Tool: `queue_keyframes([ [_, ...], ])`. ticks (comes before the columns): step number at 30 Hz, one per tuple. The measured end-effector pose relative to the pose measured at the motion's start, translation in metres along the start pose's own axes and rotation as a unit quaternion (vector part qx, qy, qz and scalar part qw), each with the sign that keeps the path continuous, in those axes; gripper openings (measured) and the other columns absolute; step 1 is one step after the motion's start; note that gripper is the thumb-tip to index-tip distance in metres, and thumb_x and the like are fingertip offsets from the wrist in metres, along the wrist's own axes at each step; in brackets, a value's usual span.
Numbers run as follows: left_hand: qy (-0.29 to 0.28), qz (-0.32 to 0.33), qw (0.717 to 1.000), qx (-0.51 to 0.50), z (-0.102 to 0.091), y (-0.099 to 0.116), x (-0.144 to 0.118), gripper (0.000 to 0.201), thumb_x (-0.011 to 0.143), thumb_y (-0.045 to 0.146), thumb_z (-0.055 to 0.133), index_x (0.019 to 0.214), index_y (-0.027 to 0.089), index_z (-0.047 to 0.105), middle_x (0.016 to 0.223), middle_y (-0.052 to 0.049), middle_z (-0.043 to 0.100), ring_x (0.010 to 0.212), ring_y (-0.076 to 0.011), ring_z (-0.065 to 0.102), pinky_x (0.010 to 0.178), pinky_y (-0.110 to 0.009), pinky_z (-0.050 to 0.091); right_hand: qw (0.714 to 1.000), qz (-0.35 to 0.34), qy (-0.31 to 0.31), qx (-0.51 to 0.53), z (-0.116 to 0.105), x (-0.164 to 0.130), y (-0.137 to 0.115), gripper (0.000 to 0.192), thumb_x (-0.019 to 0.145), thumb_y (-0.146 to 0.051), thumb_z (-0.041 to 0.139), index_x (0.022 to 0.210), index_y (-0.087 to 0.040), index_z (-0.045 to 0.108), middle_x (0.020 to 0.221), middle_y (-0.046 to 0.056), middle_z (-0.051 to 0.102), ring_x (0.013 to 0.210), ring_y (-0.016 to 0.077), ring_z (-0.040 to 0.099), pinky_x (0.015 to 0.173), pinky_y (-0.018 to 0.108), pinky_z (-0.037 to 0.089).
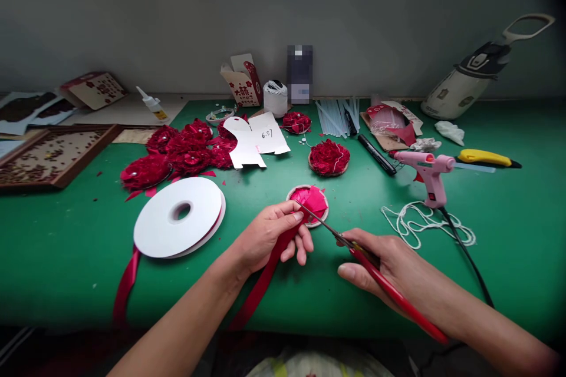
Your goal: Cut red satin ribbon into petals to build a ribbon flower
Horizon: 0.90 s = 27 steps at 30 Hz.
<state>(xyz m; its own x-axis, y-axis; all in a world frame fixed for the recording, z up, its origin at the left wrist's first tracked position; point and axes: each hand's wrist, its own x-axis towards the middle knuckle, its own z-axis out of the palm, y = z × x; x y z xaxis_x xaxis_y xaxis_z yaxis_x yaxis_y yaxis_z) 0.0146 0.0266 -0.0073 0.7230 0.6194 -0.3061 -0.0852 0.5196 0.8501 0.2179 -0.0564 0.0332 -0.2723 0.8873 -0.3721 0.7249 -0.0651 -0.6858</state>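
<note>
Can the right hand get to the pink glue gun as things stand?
Probably not directly: the right hand is closed on the red-handled scissors. The path over the green table to the glue gun looks free, crossing only loose white string.

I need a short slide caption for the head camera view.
Left hand holds red ribbon; right hand cuts it with red-handled scissors.

A glossy red ribbon [265, 274] runs up off the table edge, met by slim red-handled scissors [354, 247].
</note>
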Motion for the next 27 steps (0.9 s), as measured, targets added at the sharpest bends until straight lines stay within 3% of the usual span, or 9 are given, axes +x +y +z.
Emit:
queue_keyframes([
  [18, 0.006, 0.004, 1.000, 0.003, 0.000, 0.000, 0.001, 0.016, 0.089, 0.028, 0.040, 0.089, 0.013, 0.045, 0.069, -0.011, 0.066, 0.047, -0.0149, 0.062, 0.033, -0.014, 0.032, 0.999, 0.008, 0.012, -0.037, 0.005, 0.004, 0.004, 0.044, 0.082, -0.062, 0.040, 0.101, -0.025, 0.054, 0.056, -0.006, 0.036, 0.053, 0.0110, 0.027, 0.049, 0.021, 0.025],
  [27, 0.035, -0.019, 0.999, 0.017, -0.002, 0.000, 0.002, 0.015, 0.088, 0.028, 0.042, 0.083, 0.015, 0.044, 0.066, -0.010, 0.066, 0.045, -0.0133, 0.060, 0.032, -0.014, 0.030, 0.998, -0.003, 0.040, -0.054, 0.010, 0.013, 0.019, 0.040, 0.081, -0.058, 0.046, 0.089, -0.022, 0.059, 0.049, -0.006, 0.040, 0.047, 0.0098, 0.027, 0.047, 0.021, 0.025],
])
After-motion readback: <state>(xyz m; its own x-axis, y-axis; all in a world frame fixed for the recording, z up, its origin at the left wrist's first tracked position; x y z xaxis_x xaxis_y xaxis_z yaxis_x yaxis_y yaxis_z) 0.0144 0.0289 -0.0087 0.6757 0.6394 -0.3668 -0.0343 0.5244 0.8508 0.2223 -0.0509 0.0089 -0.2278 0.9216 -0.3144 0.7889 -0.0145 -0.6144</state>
